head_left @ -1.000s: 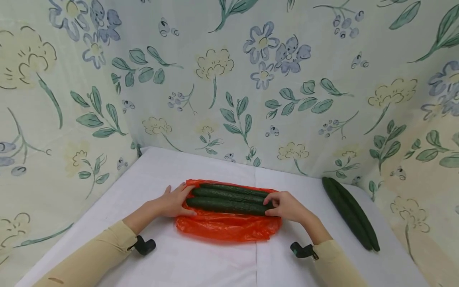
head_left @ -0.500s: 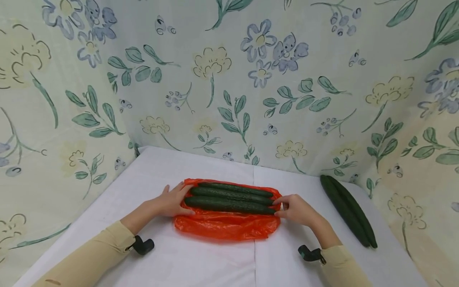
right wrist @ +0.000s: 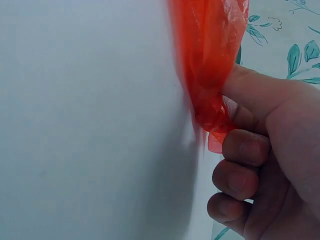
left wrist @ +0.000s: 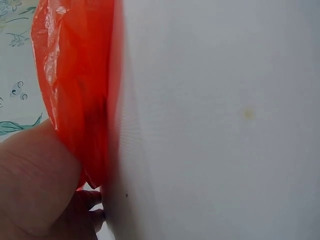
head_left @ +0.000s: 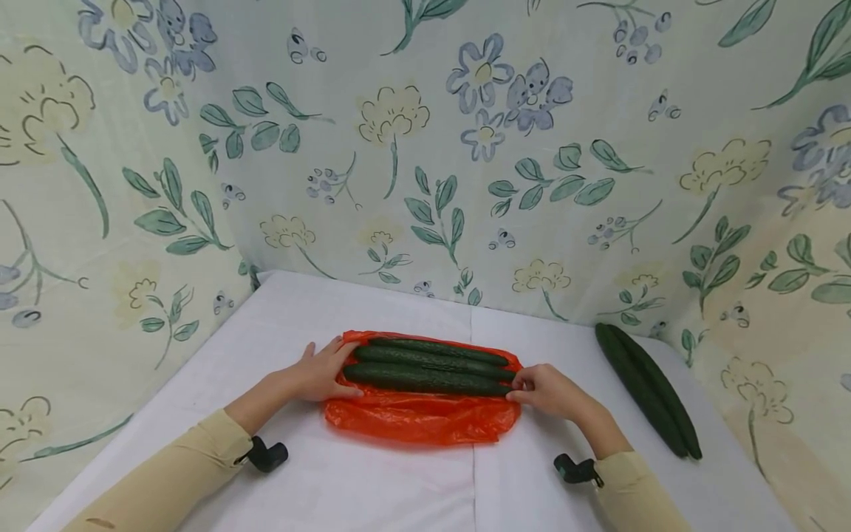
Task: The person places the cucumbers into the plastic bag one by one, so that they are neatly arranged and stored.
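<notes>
Three dark green cucumbers (head_left: 428,377) lie side by side on a red plastic bag (head_left: 419,423), whose opening faces up and whose front part bunches toward me. At their left end, my left hand (head_left: 323,372) holds the bag, thumb along the front and fingers toward the back. My right hand (head_left: 548,391) is at the other end, thumb and forefinger pinching the bag beside the cucumber tips. In the right wrist view, gathered red plastic (right wrist: 212,112) shows at that thumb, with the other fingers curled below. The left wrist view shows the bag's side (left wrist: 82,75) against the left thumb.
Two more cucumbers (head_left: 648,391) lie together on the white tablecloth (head_left: 392,488) at the far right. A floral curtain (head_left: 425,148) hangs behind and along both sides of the table. Small black wrist cameras (head_left: 267,454) sit at both sleeves.
My right hand has shifted right, from over the cucumbers' right ends to the bag's edge, uncovering those ends. My left hand has stayed in place.
</notes>
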The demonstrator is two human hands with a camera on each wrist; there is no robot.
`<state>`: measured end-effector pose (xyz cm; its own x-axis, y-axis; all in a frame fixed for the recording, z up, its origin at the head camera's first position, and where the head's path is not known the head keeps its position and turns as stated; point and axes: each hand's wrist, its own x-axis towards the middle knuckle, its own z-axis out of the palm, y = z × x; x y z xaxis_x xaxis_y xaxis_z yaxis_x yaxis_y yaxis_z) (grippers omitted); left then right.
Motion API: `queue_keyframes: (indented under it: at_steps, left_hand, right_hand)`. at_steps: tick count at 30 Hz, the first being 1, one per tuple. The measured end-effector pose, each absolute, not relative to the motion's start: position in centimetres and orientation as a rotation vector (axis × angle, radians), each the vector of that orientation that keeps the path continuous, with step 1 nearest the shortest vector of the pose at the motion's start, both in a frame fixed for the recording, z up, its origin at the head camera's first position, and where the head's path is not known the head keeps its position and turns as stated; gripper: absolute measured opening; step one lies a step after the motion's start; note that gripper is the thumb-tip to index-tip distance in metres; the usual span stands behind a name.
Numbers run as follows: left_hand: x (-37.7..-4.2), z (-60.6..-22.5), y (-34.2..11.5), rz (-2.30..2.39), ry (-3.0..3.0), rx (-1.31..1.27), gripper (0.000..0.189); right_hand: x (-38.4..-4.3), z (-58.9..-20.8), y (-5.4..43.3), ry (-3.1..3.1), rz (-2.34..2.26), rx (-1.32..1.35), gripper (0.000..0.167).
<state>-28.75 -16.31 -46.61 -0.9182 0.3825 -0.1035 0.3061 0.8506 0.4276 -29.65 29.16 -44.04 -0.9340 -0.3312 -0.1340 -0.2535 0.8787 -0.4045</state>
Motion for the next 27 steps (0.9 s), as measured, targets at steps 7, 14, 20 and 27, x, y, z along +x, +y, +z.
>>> queue_keyframes:
  at_steps: [7, 14, 20, 27]
  left_hand:
    - [-28.8, -46.6, -16.3, 0.602, 2.839, 0.533, 0.104]
    - [-28.8, -46.4, -16.3, 0.592, 2.834, 0.513, 0.105]
    - [-28.7, -46.1, -16.3, 0.592, 2.824, 0.493, 0.106]
    - [-28.7, -46.1, -16.2, 0.6, 2.821, 0.512, 0.106]
  right_hand:
    - [-29.6, -44.2, 29.4, 2.882, -0.538, -0.454, 0.023]
    - [-29.6, -43.7, 29.6, 2.942, -0.487, -0.428, 0.022]
    - [-29.2, -43.6, 30.8, 2.951, -0.595, -0.386, 0.021]
    - [-28.6, -43.6, 33.4, 3.031, -0.734, -0.387, 0.013]
